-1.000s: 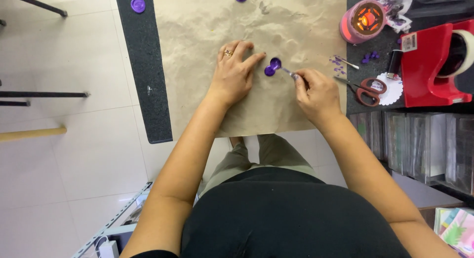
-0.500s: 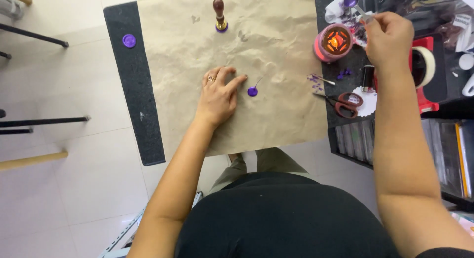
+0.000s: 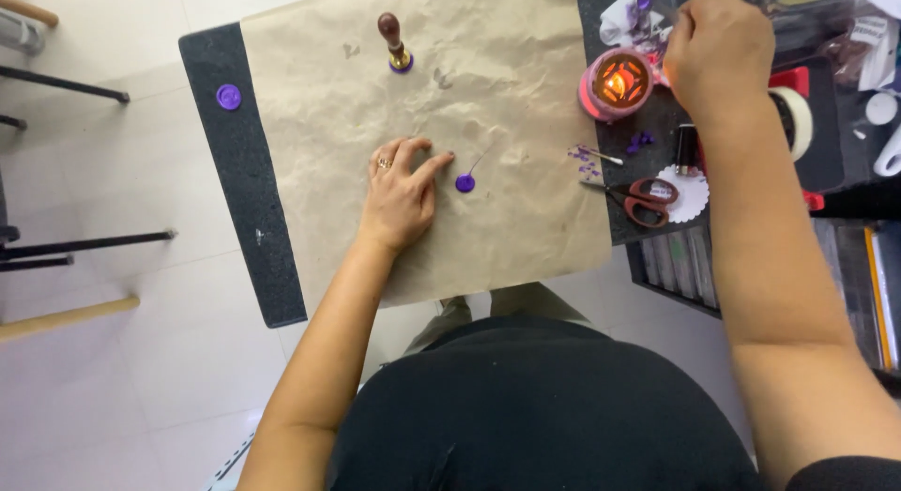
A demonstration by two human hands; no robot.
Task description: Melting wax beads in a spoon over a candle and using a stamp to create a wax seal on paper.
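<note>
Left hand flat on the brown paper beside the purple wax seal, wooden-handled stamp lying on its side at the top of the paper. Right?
Not quite. In the head view the stamp stands upright, not on its side. The rest holds: the left hand lies flat on the brown paper beside the purple wax seal.

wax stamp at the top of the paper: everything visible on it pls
The wax stamp stands upright near the far edge of the crumpled brown paper, with neither hand on it. It has a dark reddish-brown rounded handle that looks like wood, a brass-coloured neck and head below. Its base sits on a purple blob, apparently wax, which shows around the rim. The left hand lies flat on the paper well below it.
</note>
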